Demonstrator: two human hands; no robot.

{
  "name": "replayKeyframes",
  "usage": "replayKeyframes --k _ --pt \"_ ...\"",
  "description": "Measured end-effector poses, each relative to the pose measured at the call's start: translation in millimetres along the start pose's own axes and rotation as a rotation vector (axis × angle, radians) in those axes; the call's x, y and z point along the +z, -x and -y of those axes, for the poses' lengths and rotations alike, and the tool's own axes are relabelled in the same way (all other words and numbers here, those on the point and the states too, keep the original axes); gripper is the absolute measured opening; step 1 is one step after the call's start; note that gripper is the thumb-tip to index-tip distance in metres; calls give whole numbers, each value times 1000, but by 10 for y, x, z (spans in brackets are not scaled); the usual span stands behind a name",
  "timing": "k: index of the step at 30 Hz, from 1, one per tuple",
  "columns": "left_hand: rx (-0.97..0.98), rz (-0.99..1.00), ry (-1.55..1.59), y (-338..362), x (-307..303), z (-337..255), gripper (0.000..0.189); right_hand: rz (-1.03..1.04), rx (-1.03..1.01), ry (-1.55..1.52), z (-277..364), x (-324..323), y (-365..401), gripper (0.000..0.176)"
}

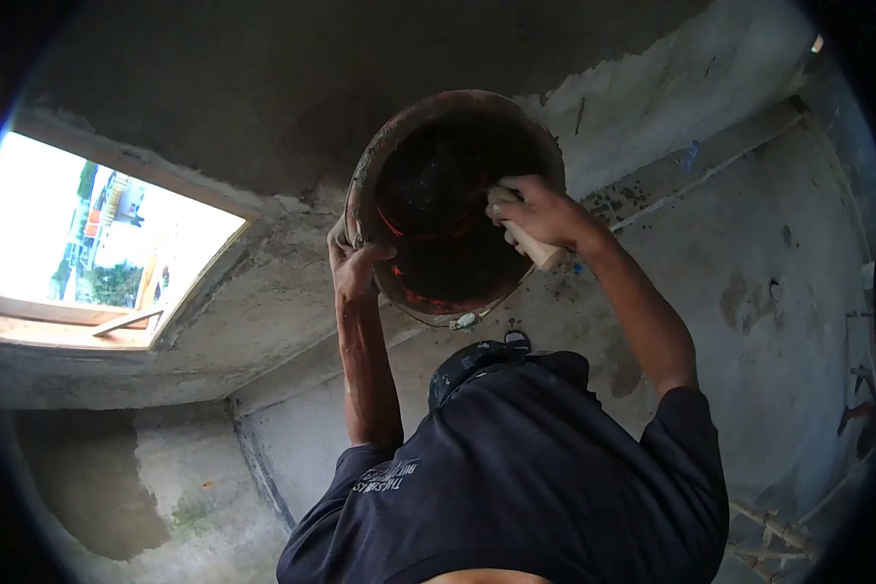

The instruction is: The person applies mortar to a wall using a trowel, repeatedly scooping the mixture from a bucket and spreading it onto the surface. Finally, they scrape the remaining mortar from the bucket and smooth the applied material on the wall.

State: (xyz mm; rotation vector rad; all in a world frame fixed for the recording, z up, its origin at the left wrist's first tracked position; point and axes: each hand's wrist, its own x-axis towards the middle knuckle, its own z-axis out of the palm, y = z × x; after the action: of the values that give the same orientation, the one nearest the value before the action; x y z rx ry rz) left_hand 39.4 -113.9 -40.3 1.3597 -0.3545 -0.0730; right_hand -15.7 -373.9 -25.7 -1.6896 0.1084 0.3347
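A dark, dirt-crusted bucket point(362, 175) is tilted so that I look into its mouth. My left hand point(354, 261) grips its left rim, with the thumb over the edge. Inside the bucket it is too dark to make out the contents, though a few reddish patches show on the wall. My right hand point(535, 212) is closed around a pale wooden handle point(538, 249) at the bucket's right side. The working end of this tool is hidden in the hand and the dark bucket, so its kind cannot be made out.
A bright window opening point(97, 234) with a wooden frame is at the left. Rough cement wall point(263, 282) surrounds it, with darker damp plaster point(214, 97) above. Below lies a grey concrete floor point(740, 243). Some wooden poles point(774, 530) are at the lower right.
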Motion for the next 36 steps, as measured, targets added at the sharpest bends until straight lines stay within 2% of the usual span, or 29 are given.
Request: replayKeyframes --k 1,2,4,6,8,10,11,14,15,16,18,20,21,23,24,26,27,30,32,33,34,36 --pt "1 -6 -28 -3 -4 -8 60 -88 -132 187 4 45 -16 18" --pt "0 2 -29 -26 -2 -27 60 -95 -132 183 -77 82 -77 18" --pt "-31 -29 35 -47 59 -116 57 -273 -828 715 -259 182 -174 21" --pt "14 -4 74 -77 127 -163 59 79 -628 684 -178 288 -167 31" --pt "36 17 13 -121 53 -110 63 99 -706 743 -241 437 -256 29" --pt "14 -7 11 -95 90 -125 65 171 -242 812 -4 476 -139 25" --pt "0 -37 13 -100 97 -115 67 267 -240 882 -14 428 -188 28" --pt "5 -18 23 -117 6 -2 68 297 -205 846 14 245 -188 35" --pt "12 -19 29 -139 40 -13 68 288 -294 961 40 169 -199 38" --pt "17 -42 55 -122 92 -27 67 291 -293 964 97 89 -180 38" --pt "10 -56 75 -94 108 -16 67 188 -252 828 270 -94 -92 35" --pt "-20 -51 53 -94 106 9 67 66 -94 618 526 -172 -8 34" --pt "-27 -38 52 -100 136 17 67 137 -59 555 587 -210 -77 35" --pt "11 19 103 -127 165 3 68 144 -16 484 702 -207 -119 35" --pt "13 23 102 -137 185 -11 68 140 -6 500 763 -185 -132 35" --pt "21 66 94 -159 228 -38 68 49 -145 824 793 -60 -156 38" --pt "21 65 93 -172 224 -52 68 20 -281 862 798 41 -159 39" --pt "3 173 -31 -232 183 -80 67 116 -290 941 799 224 -142 29" --pt "31 129 -10 -266 195 -77 65 179 -533 1069 554 347 -305 23" --pt "27 126 -12 -253 173 -79 65 151 -372 990 693 422 -79 18" --pt "5 102 -46 -254 141 -89 64 239 -321 995 642 496 -83 14" --pt "-12 80 -79 -268 113 -104 63 263 -392 978 372 517 -163 13"
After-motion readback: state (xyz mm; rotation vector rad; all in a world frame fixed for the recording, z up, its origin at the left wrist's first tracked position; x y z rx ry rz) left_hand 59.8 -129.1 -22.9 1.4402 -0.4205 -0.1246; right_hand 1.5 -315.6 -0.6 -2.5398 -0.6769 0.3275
